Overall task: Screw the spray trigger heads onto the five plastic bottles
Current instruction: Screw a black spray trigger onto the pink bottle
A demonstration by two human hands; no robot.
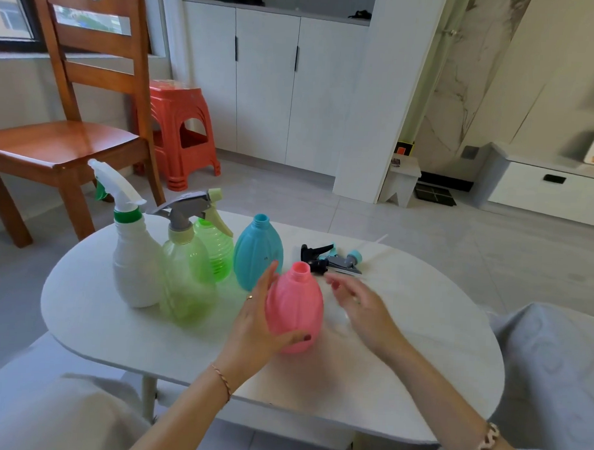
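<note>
— Presently, where does the pink bottle (294, 309) stand?

— Lower centre of the frame, upright on the white oval table (114, 332), neck open, no trigger head fitted. The left hand (255, 328) is clasped on its left flank, fingers extended up the side, thumb across the lower front.

— And the right hand (360, 309)?

— Just right of the bottle, apart from it, fingers spread and holding nothing; it is blurred.

— The remaining bottles?

— The blue bottle (257, 252) stands directly behind the pink one, also uncapped. Left of it are two green bottles (187, 284) and, furthest left, a white bottle (134, 265), all three with trigger heads fitted. Two loose trigger heads (331, 258), one black and one grey with a blue collar, lie on the table to the right of the blue bottle, above the right hand.

— Surroundings?

— Grey tiled floor. A wooden chair (65, 112) occupies the upper left of the frame, an orange plastic stool (180, 131) just right of it. White cupboards (271, 84) fill the upper centre, a low white drawer unit (545, 191) the right edge.
</note>
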